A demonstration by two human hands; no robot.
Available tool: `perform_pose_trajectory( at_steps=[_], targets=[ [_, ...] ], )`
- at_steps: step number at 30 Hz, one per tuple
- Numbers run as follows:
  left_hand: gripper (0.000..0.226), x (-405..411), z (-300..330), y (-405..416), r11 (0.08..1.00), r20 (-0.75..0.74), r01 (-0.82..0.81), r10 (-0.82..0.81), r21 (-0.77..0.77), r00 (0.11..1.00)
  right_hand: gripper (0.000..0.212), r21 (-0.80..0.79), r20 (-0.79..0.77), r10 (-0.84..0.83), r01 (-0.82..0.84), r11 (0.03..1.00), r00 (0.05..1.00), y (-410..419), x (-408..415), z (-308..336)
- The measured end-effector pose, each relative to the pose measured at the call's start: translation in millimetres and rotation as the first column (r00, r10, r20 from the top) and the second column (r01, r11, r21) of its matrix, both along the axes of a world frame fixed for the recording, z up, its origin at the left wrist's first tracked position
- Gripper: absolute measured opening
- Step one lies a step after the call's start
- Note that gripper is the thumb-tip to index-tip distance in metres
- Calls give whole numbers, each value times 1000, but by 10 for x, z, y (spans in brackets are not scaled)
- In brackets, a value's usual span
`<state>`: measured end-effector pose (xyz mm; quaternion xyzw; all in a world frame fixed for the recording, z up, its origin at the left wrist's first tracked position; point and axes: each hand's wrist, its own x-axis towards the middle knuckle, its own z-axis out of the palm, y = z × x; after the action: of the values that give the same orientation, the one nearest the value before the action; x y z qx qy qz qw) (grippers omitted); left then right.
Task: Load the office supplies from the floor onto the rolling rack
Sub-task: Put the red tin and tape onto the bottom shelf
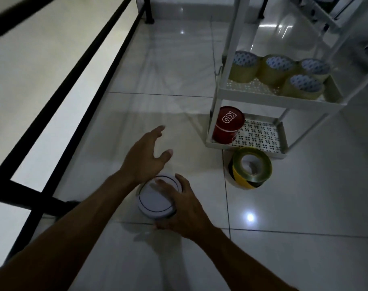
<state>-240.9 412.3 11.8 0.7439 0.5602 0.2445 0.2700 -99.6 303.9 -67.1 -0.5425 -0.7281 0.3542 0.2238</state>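
The right hand is closest. It wraps around a round white tub from the side, with the thumb low at the front and the fingers curled over the far edge of the lid. The lid is white with a thin dark ring on it. I cannot tell if the tub sits on the shiny tiled floor or is just above it.

Just past the tub is the left hand. It holds nothing. Its fingers are spread loose and point away, and it floats over the floor.

A little farther, to the right, two tape rolls lie in a stack on the floor, a clear one on top of a yellow and black one. They are right beside the corner of the white rolling rack.

On the bottom shelf of the rack stands a red tub with white letters on its lid. On the shelf above it sit four rolls of clear tape, close together.

Far off on the left is a black railing with pale panels.
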Motion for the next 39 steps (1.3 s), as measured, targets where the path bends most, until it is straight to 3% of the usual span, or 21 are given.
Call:
perform_pose_trajectory(
  at_steps=[4,12,16,19,21,24,26,31,39],
  targets=[
    [76,374,128,279,1000,90,24,-23,-7,996,94,91,-5,-24,25,996,1000,67,81,-88],
    [79,1135,187,584,996,136,53,-62,66,989,97,246,25,-202,189,951,979,339,1029,243],
    [91,1369,229,719,996,171,22,-38,91,985,95,302,44,-399,368,879,916,540,1679,543],
    [95,1557,330,845,997,278,16,-37,78,960,92,348,77,-547,492,798,833,736,2135,701],
    [86,1705,428,973,999,361,-2,-15,48,932,93,370,38,-620,566,737,784,869,2377,737],
    [42,1908,519,1168,998,451,-28,1,55,892,97,359,26,-648,598,717,761,1050,2602,662],
    [19,2006,486,1268,987,442,-80,10,141,897,98,345,29,-647,600,722,762,1201,2701,540],
    [23,2038,243,1379,951,370,-141,31,275,929,100,299,-37,-690,667,683,723,1645,2781,200],
    [26,2089,172,1433,916,396,-144,-18,375,918,94,105,115,-725,717,689,679,1864,2868,-92]
  ],
)
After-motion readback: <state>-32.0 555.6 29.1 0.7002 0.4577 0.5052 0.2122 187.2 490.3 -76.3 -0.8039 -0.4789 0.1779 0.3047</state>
